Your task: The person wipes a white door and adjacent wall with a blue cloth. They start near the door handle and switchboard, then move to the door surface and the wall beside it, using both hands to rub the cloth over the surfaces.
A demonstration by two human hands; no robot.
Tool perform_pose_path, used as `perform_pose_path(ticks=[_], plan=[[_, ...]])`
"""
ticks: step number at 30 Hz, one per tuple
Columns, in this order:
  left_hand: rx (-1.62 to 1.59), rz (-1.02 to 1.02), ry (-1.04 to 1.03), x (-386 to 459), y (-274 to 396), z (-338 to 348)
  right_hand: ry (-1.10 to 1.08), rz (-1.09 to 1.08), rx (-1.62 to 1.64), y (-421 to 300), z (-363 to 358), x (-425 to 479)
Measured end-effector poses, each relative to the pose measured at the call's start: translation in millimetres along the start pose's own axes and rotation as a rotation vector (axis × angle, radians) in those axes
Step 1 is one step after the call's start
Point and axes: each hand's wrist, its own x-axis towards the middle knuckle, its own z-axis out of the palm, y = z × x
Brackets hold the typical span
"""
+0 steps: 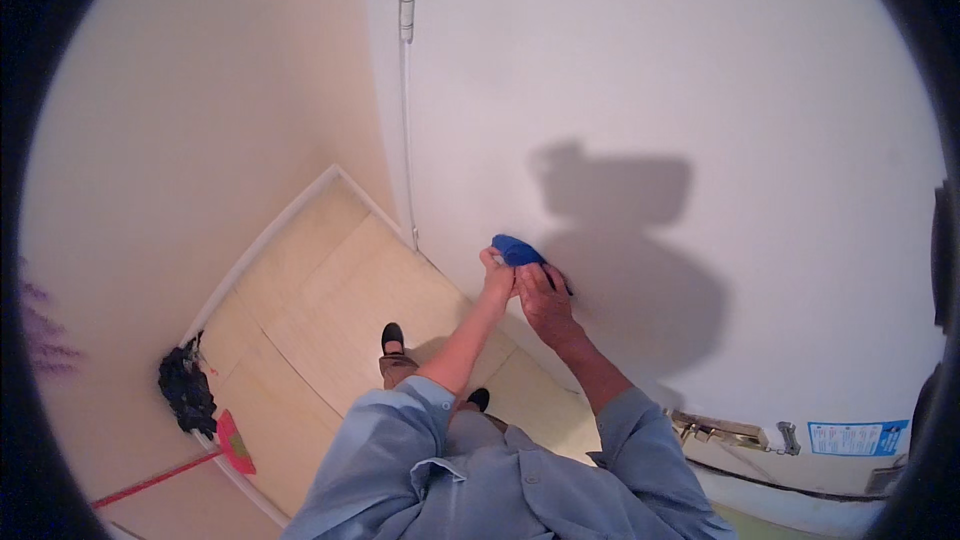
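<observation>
A blue item [517,250], perhaps a cloth or brush, is held in front of a white door [660,75]. My left hand [498,274] grips its left end, with the thumb and fingers bent around the near side. Close beside it, my right hand [546,298] holds the right part, where a dark edge sticks out past the fingers. My two hands touch or nearly touch. The exact kind of the blue item cannot be told, and its underside is hidden by my fingers.
Door hinge [407,4] at the upper left; metal door latch [720,431] and blue-and-white printed notice [855,439] at the lower right. A black plastic bag [187,388] and a pink broom [235,442] with a red handle lie by the left wall. Tiled floor [322,292] lies below.
</observation>
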Motion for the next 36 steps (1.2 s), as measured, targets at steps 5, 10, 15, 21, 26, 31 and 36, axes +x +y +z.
perform_pose_path(ticks=[5,10,15,21,26,31,36], plan=[[-0.010,-0.092,-0.016,11,6,-9,-0.051,-0.044,0.004,4,1,16],[-0.034,0.193,-0.044,-30,73,19,0.146,0.016,-0.041,26,-62,63],[-0.065,0.405,-0.182,-87,148,43,0.301,0.132,-0.091,37,-99,100],[0.035,0.292,-0.006,-16,96,6,0.153,0.029,-0.131,17,-30,80],[0.133,0.205,0.069,49,30,-39,0.066,-0.004,-0.026,-8,30,64],[0.146,0.117,0.154,67,13,-54,-0.028,-0.038,0.029,-23,65,58],[0.092,0.148,0.090,47,42,-42,0.017,-0.026,0.051,-12,45,78]])
